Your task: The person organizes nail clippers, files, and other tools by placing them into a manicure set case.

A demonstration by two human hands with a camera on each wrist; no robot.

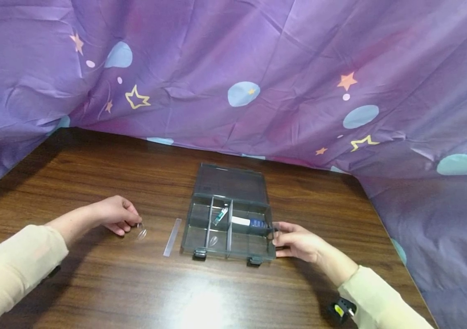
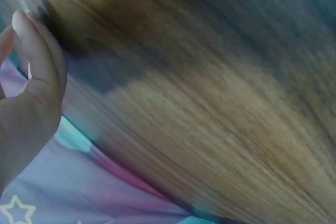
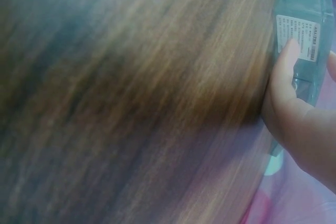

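My left hand (image 1: 118,215) is left of the box, close over the table, thumb and fingertips pinching a small clear nail tip (image 2: 21,2). Just below those fingertips show more clear, curved pieces (image 1: 142,234). A grey translucent compartment box (image 1: 230,257) lies with its lid (image 1: 231,183) laid back. My right hand (image 1: 301,242) grips the box's right side, thumb over a white label (image 3: 310,38) on that wall. Inside are a small tube with a green label (image 1: 221,215), a white-and-blue tube (image 1: 246,222) and a clear oval piece (image 1: 214,240).
A narrow, frosted, flat strip (image 1: 172,237) lies on the wooden table (image 1: 105,283) between my left hand and the box. Two dark latches (image 1: 200,254) stick out from the box's front edge. Purple patterned cloth (image 1: 200,68) hangs behind the table and along its sides.
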